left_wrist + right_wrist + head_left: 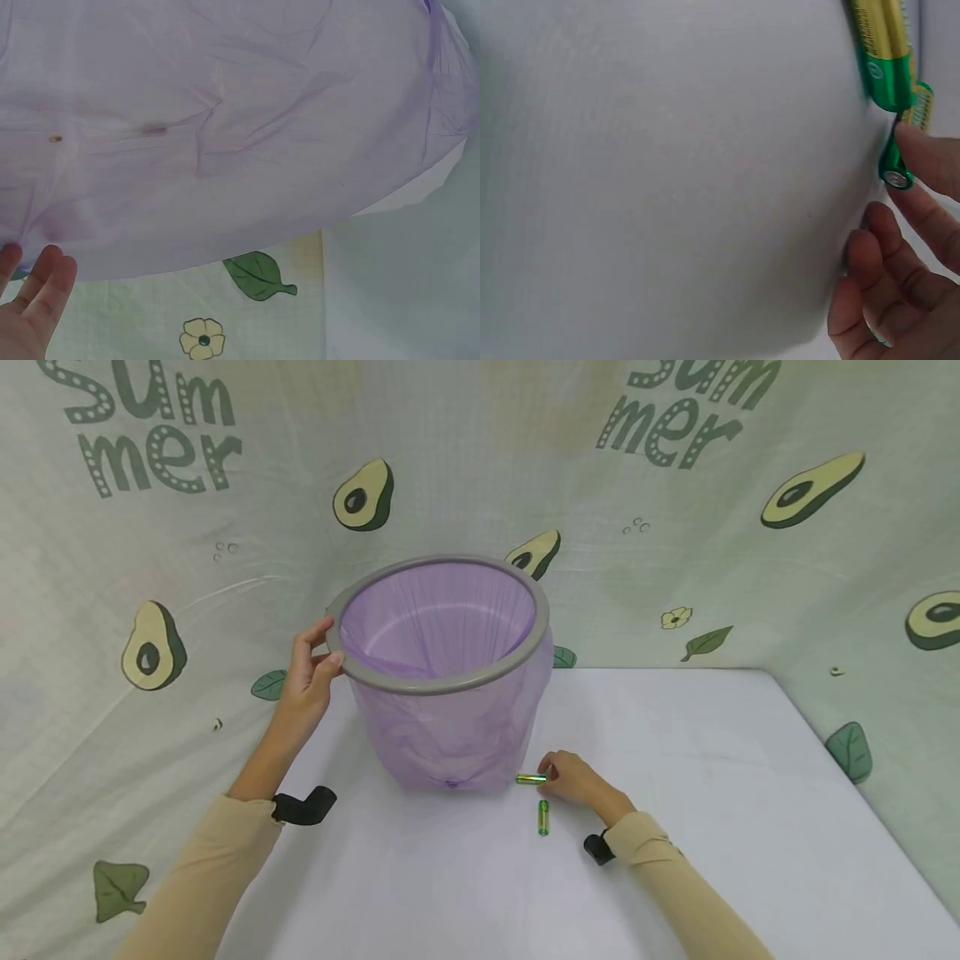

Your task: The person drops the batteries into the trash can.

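A wastebasket [442, 685] with a grey rim, lined with a thin purple bag [450, 743], stands tilted a little toward me on the white table. My left hand [309, 664] holds its rim at the left side, thumb in front and fingers round the outside. Those fingers [52, 281] show against the purple plastic in the left wrist view. Just right of the bin's base, my right hand [572, 777] pinches the end of a green and gold battery [531, 779] between thumb and forefinger. Another such battery [543, 817] lies on the table nearer to me.
The white table [675, 735] reaches out to the right of the bin. Behind it and along both sides hangs a pale cloth [465, 460] printed with avocados, leaves and lettering. A black wrist strap [303, 807] sticks out beside my left sleeve.
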A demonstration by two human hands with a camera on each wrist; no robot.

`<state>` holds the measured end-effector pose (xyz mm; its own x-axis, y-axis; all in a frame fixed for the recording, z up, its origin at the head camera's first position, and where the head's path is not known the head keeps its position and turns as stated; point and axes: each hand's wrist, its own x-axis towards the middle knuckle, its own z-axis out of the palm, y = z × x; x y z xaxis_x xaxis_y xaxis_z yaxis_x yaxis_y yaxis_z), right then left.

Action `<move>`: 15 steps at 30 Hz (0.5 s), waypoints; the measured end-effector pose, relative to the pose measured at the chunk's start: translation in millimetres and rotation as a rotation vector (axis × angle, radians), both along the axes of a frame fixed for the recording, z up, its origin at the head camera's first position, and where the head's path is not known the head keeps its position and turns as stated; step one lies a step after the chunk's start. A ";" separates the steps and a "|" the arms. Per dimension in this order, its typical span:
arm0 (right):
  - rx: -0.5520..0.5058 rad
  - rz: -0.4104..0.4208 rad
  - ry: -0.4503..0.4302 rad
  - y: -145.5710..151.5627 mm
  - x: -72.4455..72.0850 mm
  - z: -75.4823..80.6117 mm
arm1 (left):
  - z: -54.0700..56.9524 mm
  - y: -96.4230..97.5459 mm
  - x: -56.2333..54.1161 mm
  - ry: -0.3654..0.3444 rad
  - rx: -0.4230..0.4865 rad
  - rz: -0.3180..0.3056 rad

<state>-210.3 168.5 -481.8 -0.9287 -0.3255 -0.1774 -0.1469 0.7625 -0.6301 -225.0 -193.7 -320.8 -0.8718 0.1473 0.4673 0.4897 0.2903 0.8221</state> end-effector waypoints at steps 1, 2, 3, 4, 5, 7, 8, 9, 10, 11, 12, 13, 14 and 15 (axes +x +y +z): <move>-0.001 -0.014 0.005 -1.4 -0.2 -2.7 | -0.3 0.0 -0.1 0.002 0.000 0.001; -0.002 -0.026 0.012 -2.3 -0.3 -4.5 | -0.6 0.0 -0.1 0.002 0.000 0.000; -0.002 -0.040 0.013 -3.0 -0.1 -4.7 | -1.0 0.0 -0.3 0.001 0.001 -0.001; -0.002 -0.050 0.012 -3.2 0.2 -4.7 | -1.2 0.1 -0.4 0.000 0.002 -0.002; -0.003 -0.057 0.006 -2.9 0.3 -4.4 | -1.4 0.3 -0.7 0.002 0.000 -0.001; -0.016 -0.065 -0.003 -1.1 1.1 -3.0 | -1.6 0.6 -1.1 0.004 -0.003 0.001; -0.030 -0.071 -0.007 -0.1 1.4 -1.8 | -1.5 0.8 -1.1 0.004 -0.004 0.001; -0.046 -0.073 -0.002 1.3 1.4 -0.5 | -1.4 1.0 -1.0 0.003 -0.006 0.002; -0.061 -0.077 0.011 2.5 1.1 1.2 | -1.3 1.0 -0.8 0.003 -0.007 0.002; -0.076 -0.073 0.035 4.0 0.7 3.1 | -1.1 1.0 -0.6 0.006 -0.009 0.003; -0.094 -0.073 0.060 5.3 0.4 6.3 | -0.8 0.9 -0.2 0.006 -0.007 0.003; -0.111 -0.076 0.086 6.4 -0.1 10.3 | -0.6 0.6 0.2 0.007 -0.008 0.005; -0.126 -0.076 0.113 7.6 -0.4 15.0 | -0.6 0.3 0.5 0.007 -0.007 0.005; -0.135 -0.072 0.139 9.2 -0.3 20.2 | -0.5 0.0 0.7 0.007 -0.008 0.007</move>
<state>-210.6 177.7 -461.6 -0.9631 -0.2692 -0.0056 -0.1872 0.6845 -0.7046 -224.3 -193.7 -321.3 -0.8696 0.1452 0.4719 0.4932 0.2999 0.8166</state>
